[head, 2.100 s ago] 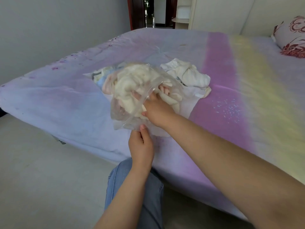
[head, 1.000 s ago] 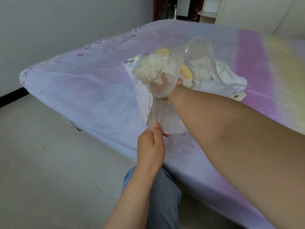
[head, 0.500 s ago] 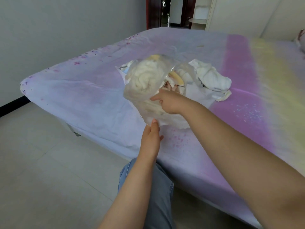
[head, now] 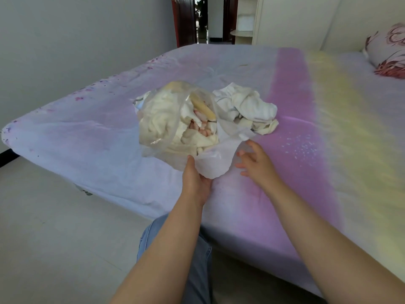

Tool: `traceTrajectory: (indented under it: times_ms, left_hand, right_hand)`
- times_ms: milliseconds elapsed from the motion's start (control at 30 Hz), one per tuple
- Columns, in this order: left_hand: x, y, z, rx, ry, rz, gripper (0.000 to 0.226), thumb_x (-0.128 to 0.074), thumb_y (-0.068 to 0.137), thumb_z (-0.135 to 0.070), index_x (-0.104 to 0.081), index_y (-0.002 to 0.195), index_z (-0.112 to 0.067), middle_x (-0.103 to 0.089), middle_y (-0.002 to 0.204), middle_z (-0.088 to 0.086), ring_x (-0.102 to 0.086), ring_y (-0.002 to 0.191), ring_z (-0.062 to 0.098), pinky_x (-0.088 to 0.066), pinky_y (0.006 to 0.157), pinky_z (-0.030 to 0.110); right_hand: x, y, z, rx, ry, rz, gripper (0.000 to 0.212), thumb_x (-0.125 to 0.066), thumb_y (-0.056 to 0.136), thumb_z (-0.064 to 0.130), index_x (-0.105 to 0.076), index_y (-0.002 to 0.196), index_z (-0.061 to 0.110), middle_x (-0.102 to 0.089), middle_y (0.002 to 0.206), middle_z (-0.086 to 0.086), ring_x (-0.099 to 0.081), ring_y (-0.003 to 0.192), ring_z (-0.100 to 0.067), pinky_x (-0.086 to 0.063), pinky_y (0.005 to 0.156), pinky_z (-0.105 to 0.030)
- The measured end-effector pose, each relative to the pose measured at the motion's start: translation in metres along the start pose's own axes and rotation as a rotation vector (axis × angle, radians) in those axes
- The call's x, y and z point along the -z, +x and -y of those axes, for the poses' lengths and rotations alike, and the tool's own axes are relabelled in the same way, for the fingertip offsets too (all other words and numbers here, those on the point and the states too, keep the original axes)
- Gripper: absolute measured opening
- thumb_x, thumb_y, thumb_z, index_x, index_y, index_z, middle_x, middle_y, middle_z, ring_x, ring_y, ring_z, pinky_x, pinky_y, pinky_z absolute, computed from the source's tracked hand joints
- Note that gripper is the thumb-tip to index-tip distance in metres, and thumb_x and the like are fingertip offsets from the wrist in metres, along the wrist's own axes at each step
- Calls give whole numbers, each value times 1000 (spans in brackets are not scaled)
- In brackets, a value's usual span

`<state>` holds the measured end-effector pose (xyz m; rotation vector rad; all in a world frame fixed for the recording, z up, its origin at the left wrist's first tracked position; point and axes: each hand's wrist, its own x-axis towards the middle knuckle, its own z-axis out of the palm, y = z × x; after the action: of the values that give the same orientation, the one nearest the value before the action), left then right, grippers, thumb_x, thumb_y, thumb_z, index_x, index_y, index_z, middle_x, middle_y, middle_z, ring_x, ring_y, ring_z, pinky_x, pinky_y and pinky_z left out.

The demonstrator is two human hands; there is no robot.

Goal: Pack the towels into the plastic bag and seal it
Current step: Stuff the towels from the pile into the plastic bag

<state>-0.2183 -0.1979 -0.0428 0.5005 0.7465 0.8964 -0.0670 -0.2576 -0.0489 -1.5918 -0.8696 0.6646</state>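
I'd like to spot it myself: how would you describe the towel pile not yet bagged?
On the bed, find the pink stripe. At its left edge lies a crumpled white towel pile, right of the plastic bag; unlike the bagged towels, it lies loose.

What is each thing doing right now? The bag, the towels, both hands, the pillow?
plastic bag: open, stuffed, not sealed
towels in the bag: crammed inside
loose towels: crumpled on the bed
left hand: grips the bag's edge
right hand: open, fingers spread, holding nothing
pillow: lying at the bed's far corner
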Motion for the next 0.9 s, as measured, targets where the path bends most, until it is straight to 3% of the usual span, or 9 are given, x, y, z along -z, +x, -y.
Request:
traceTrajectory:
  times_ms: [167,233,300,367,467,533,633,800,900]
  left_hand:
    - [-12,26,-12,-79,45,51,29,-46,102,-30,-69,106,-13,-72,109,7,-70,101,21,-56,89,36]
    - [-7,24,-5,-137,202,-25,35,-59,95,-30,-61,128,-16,-66,125,4,-66,111,18,-53,95,35]
    - [6,17,8,-363,343,-286,72,-68,89,-33,-31,151,-25,-43,150,-3,-46,133,12,-35,113,33]
    - [16,0,16,-652,408,-422,90,-67,88,-28,-6,155,-29,-17,161,-8,-27,139,-4,-23,112,17]
    - [32,-13,14,-1104,702,-502,91,-63,87,-12,-3,156,-17,-5,162,1,-14,148,5,-17,119,25]
    - [34,-17,5,-1406,991,-455,81,-64,85,-5,-17,151,-5,-8,159,14,-12,150,24,-18,121,42]
    - [25,-20,-4,-1567,1259,-391,62,-65,83,-1,-40,138,-10,-15,153,21,-17,147,37,-26,114,58]
    - [12,-19,-15,-1546,1478,-337,42,-63,83,-1,-60,122,-16,-25,154,22,-21,145,42,-12,120,47]
    - [2,-24,-12,-1560,1501,-297,33,-65,81,3,-72,110,-12,-32,152,26,-25,144,44,-16,120,45]
  right_hand:
    - [25,45,-14,66,-174,-233,21,-48,96,31,-52,115,24,-62,113,-9,-61,86,-18,-50,81,-37]
    - [41,71,-17,130,-397,-272,27,-56,90,19,-58,116,15,-52,126,-15,-54,109,-23,-42,96,-29]
    - [51,101,-14,200,-534,-238,28,-61,85,13,-64,114,13,-31,143,-18,-41,125,-23,-30,104,-20]
    - [54,130,-5,159,-658,-159,28,-61,84,20,-66,112,23,-10,155,-10,-43,118,-16,-33,99,-20]
    - [49,165,4,-3,-815,6,38,-61,85,29,-60,123,27,21,156,7,-45,115,-14,-34,95,-23]
    - [42,181,3,-15,-910,114,56,-58,89,36,-41,140,22,12,159,1,-30,136,-21,-26,110,-32]
    - [33,176,2,0,-888,98,65,-54,92,31,-24,147,12,-15,154,-11,-33,134,-30,-29,111,-39]
    - [54,95,19,127,-778,-259,32,-57,90,19,-50,119,7,-51,124,-16,-56,105,-37,-43,84,-37]
    - [77,27,46,19,-913,-84,38,-60,84,26,-39,115,15,-58,96,-8,-59,82,-31,-40,68,-34]
